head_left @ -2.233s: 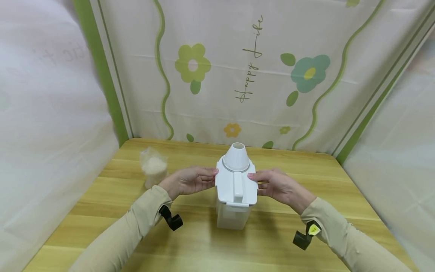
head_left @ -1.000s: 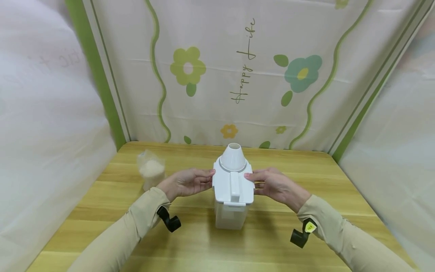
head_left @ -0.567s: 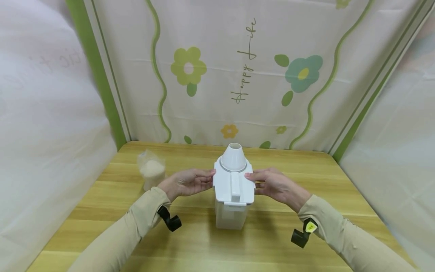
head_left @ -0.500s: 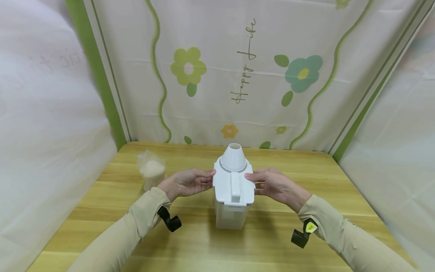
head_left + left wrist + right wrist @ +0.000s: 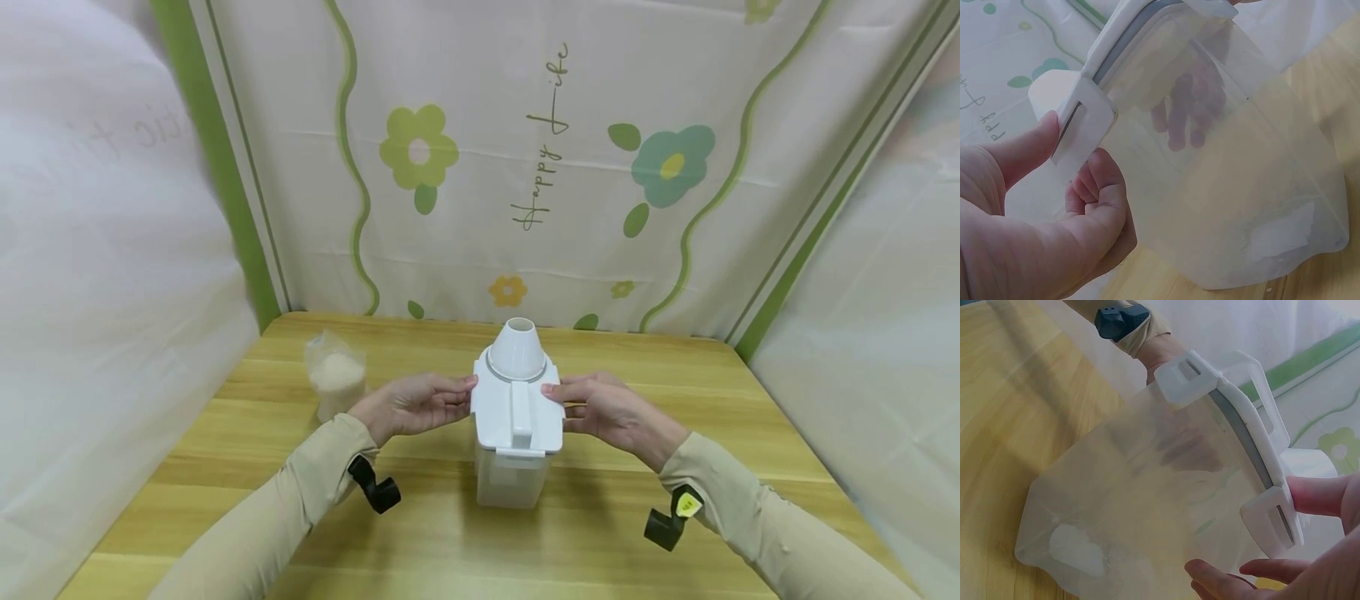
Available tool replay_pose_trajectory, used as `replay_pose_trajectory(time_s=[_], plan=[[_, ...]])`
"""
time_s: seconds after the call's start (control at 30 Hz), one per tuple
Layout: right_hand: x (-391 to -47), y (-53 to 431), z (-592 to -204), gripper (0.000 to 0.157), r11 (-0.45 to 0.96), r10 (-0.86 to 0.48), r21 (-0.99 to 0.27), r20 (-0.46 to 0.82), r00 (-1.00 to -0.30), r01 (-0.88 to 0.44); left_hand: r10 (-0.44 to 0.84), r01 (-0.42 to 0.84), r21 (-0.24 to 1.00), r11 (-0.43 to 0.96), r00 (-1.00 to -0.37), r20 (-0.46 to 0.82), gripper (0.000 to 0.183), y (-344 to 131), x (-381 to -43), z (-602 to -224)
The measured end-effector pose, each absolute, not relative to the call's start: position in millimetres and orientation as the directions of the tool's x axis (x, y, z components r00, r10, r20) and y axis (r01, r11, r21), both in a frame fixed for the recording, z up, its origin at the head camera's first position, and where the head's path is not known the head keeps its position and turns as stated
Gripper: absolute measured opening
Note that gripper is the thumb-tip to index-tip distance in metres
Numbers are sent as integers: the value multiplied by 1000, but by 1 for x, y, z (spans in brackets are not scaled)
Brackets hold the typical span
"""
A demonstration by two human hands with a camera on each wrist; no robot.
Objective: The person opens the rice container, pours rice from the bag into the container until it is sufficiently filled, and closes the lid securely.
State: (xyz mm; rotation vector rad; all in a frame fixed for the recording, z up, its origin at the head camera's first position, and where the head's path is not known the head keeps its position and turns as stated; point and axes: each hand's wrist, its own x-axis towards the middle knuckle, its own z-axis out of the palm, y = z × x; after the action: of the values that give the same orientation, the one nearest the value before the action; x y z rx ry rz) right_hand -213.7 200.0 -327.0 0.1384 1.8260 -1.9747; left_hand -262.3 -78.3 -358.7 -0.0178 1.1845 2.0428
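Note:
A translucent storage container stands upright on the table, mid-view. Its white lid, with a gray seal, carries a raised handle and a cone-shaped spout cap. My left hand holds the lid's left edge, thumb on top and fingers curled under the side latch. From the other side my right hand grips the lid edge by its latch, thumb on top, fingers lower beside the wall. Both side latches hang down over the container's walls. No contents show through the walls except a pale patch near the base.
A clear bag of pale grainy stuff stands behind my left wrist, partly hidden. The wooden table ends at a printed fabric wall, with fabric sides at left and right.
The view shifts slightly as the head moves. Both hands keep the same hold on the container, and nothing on the table has visibly moved.

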Motion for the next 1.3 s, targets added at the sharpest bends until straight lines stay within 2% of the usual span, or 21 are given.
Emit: replay_pose_trajectory(time_s=[0.17,0.33,0.57,0.73,1.0,1.3], plan=[[-214,200,-326,34,-23,-250,-925,-363,-898,380,620,-612,744,-268,-700,-353,9,-78,-264,-358],[-214,200,-326,36,-16,-255,-927,-358,-898,374,628,-607,749,-265,-699,-343,12,-77,-264,-356],[-215,202,-324,33,-7,-273,-928,-357,-893,373,575,-474,859,-194,-764,-292,19,-73,-261,-350],[-215,202,-324,28,-13,-260,-929,-353,-899,369,522,-434,885,-172,-802,-292,29,-68,-259,-347],[-211,203,-331,14,-27,-244,-944,-312,-918,328,440,-370,913,-172,-858,-265,35,-64,-252,-350],[-208,199,-343,19,-69,-199,-953,-276,-940,294,347,-232,948,-218,-926,-147,42,-66,-241,-364]])
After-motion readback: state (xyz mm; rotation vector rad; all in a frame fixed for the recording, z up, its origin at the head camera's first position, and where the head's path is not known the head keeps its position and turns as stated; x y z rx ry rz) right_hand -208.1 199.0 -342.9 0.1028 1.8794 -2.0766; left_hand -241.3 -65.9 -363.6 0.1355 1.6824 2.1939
